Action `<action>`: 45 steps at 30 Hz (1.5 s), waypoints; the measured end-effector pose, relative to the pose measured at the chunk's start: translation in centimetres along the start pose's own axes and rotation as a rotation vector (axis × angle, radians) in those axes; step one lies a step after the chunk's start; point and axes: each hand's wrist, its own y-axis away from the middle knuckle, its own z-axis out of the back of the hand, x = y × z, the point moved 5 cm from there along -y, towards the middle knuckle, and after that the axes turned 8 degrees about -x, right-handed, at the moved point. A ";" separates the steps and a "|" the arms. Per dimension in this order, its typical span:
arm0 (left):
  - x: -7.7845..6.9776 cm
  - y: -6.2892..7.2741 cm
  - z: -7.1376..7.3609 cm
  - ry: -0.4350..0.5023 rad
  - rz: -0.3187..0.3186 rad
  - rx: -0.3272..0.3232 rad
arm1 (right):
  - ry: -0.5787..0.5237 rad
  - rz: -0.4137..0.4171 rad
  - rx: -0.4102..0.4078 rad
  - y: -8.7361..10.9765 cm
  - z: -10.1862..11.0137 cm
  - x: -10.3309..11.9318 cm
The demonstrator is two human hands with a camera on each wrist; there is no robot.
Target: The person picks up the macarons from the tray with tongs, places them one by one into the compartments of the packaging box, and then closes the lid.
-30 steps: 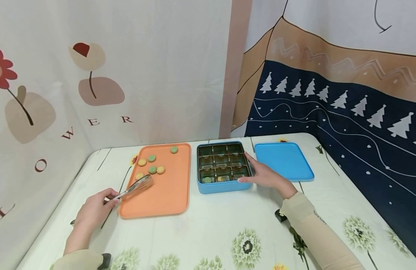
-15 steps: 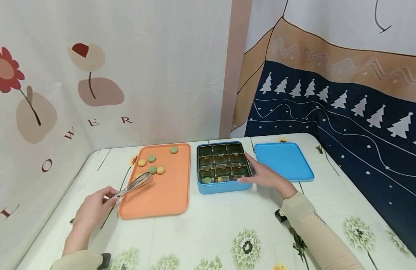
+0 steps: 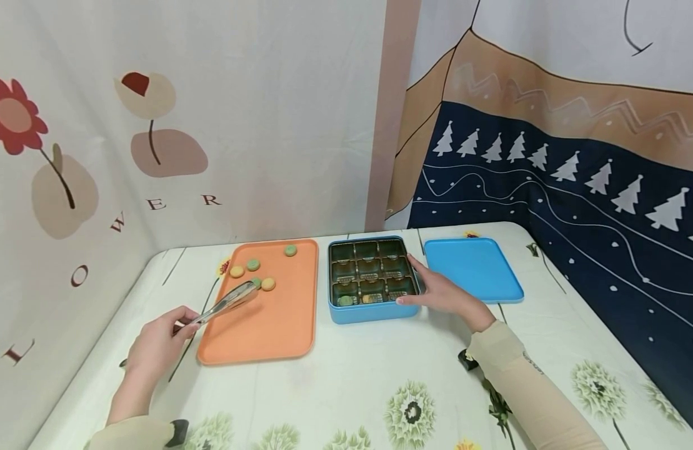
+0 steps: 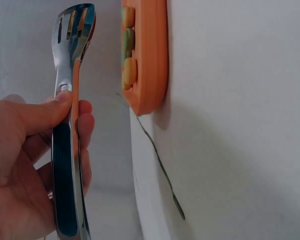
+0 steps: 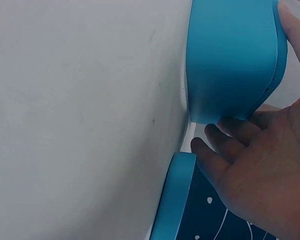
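Metal tongs (image 3: 228, 305) are gripped by my left hand (image 3: 155, 344), thumb against one arm and fingers round the other. Their head slants over the left part of an orange tray (image 3: 273, 331). Near the tips lie a yellow macaron (image 3: 268, 284) and a green macaron (image 3: 256, 283), partly covered by the tongs. In the left wrist view, orange-yellow shows through the slots of the tongs' head (image 4: 72, 30). My right hand (image 3: 442, 290) holds a blue box (image 3: 374, 312) at its front right corner, thumb on the front rim, fingers along the right side.
A black divided insert (image 3: 368, 269) fills the box; its front row holds a green macaron (image 3: 345, 300) and a yellow macaron (image 3: 368, 299). Farther back on the tray are several more macarons, among them a green macaron (image 3: 290, 250). Right of the box lies a blue lid (image 3: 474, 272).
The tongs' head has risen slightly and shifted over the green macaron by the yellow one. A yellow macaron at the tray's left, visible earlier, no longer shows. The right hand stays put.
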 end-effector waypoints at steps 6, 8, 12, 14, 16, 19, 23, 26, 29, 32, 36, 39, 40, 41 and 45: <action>-0.8 0.1 0.2 0.013 -0.036 -0.013 | -0.002 0.003 0.003 -0.1 -0.1 0.1; -1.1 0.1 0.1 0.015 -0.038 -0.011 | 0.000 0.008 0.006 -0.1 -0.1 0.1; -1.5 0.1 0.0 0.018 -0.036 -0.009 | 0.000 0.023 0.013 -0.2 -0.2 0.1; -1.8 0.0 0.0 0.018 -0.036 -0.011 | -0.005 0.027 0.016 -0.2 -0.2 0.1; -2.2 -0.1 -0.1 0.019 -0.041 -0.014 | -0.016 0.026 0.016 -0.2 -0.1 0.2; -2.8 -0.3 0.0 0.020 -0.059 -0.026 | -0.019 0.029 0.019 -0.2 -0.1 0.1; -3.6 -0.6 0.0 0.027 -0.082 -0.027 | -0.012 0.030 0.021 -0.2 0.1 0.1; -4.1 -0.8 -0.3 0.037 -0.088 -0.018 | -0.008 0.028 0.022 -0.2 0.2 0.2; -4.7 -1.0 -0.6 0.049 -0.091 -0.013 | -0.006 0.025 0.020 -0.1 0.2 0.2; -5.4 -1.2 -0.9 0.052 -0.096 -0.015 | -0.006 0.027 0.019 -0.2 0.2 0.2; -6.3 -1.5 -1.2 0.056 -0.101 -0.008 | -0.005 0.037 0.018 -0.2 0.1 0.1; -7.0 -1.8 -1.4 0.063 -0.114 -0.008 | -0.017 0.037 0.019 -0.2 0.2 0.0; -7.2 -1.8 -1.5 0.067 -0.118 -0.008 | -0.020 0.035 0.020 -0.1 0.2 -0.1; -7.4 -1.9 -1.6 0.069 -0.123 -0.010 | -0.024 0.034 0.020 -0.1 0.2 0.0; -8.0 -2.1 -2.1 0.077 -0.121 -0.003 | -0.029 0.030 0.028 -0.1 0.2 -0.1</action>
